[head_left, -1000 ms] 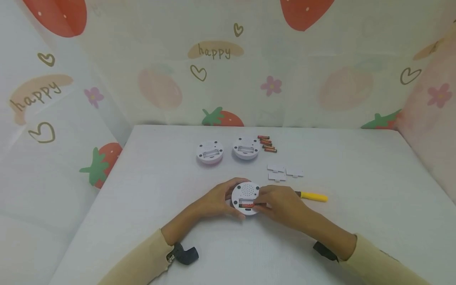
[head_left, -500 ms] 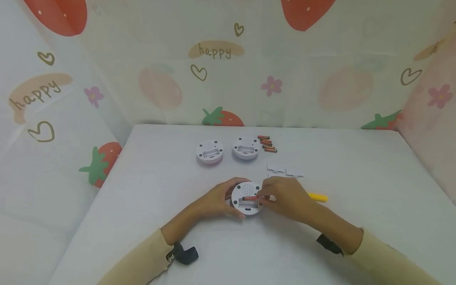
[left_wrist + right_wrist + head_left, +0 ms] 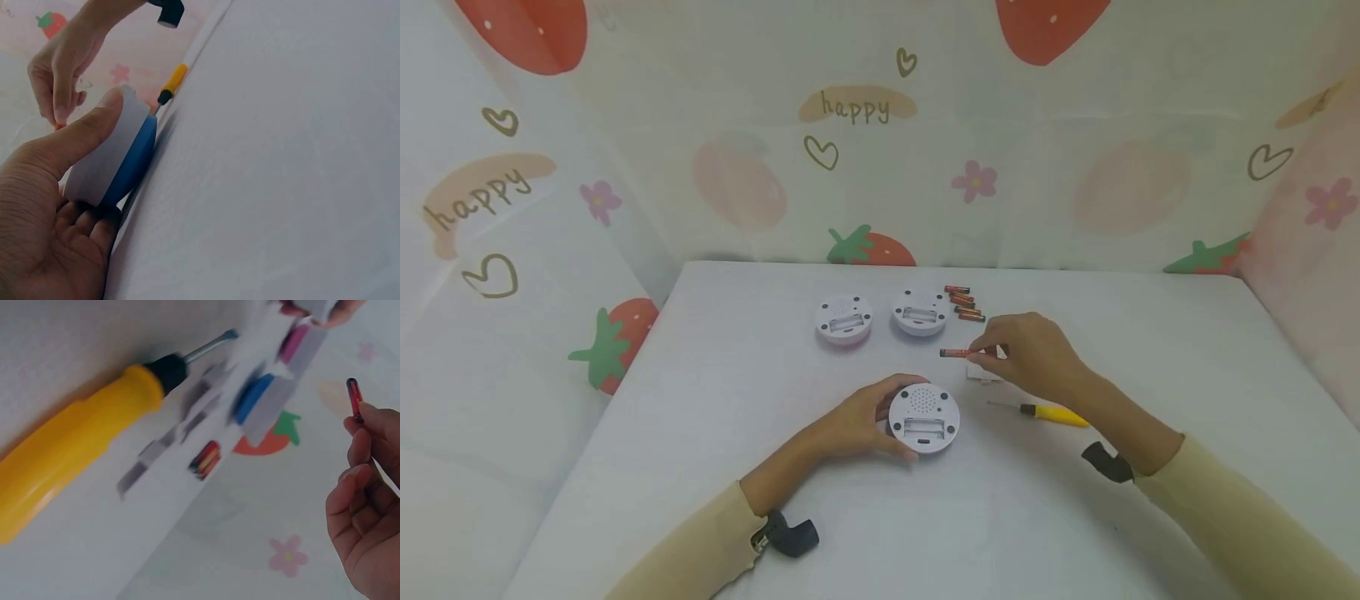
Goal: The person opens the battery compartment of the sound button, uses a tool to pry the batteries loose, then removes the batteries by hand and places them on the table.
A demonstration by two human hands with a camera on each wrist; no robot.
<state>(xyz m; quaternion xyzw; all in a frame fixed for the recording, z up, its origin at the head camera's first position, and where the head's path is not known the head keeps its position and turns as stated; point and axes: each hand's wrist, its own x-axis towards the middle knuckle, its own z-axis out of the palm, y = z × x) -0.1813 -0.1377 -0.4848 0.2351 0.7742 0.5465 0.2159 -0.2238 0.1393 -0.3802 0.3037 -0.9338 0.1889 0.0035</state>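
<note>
A round white device (image 3: 923, 404), its speaker holes and uncovered battery compartment facing up, sits at the middle of the table. My left hand (image 3: 853, 425) grips its left side, thumb at the near rim and fingers behind. In the left wrist view the underside of the device (image 3: 119, 156) shows blue. Farther back and right, my right hand (image 3: 1033, 354) pinches a red-and-black battery (image 3: 953, 353) by one end, above the table. The same battery (image 3: 354, 399) points away from the thumb in the right wrist view. The hand partly hides the white battery covers (image 3: 981, 375).
Two similar devices (image 3: 844, 320) (image 3: 920, 312) lie farther back with compartments facing up. Beside them are several loose batteries (image 3: 967, 310). A yellow-handled screwdriver (image 3: 1056, 415) lies right of the held device, under the right forearm. A printed cloth wall (image 3: 1037, 167) rises behind the table.
My right hand has lifted the battery out of the device's compartment and carried it back and to the right. My left hand stays on the device. The screwdriver's shaft has come into view.
</note>
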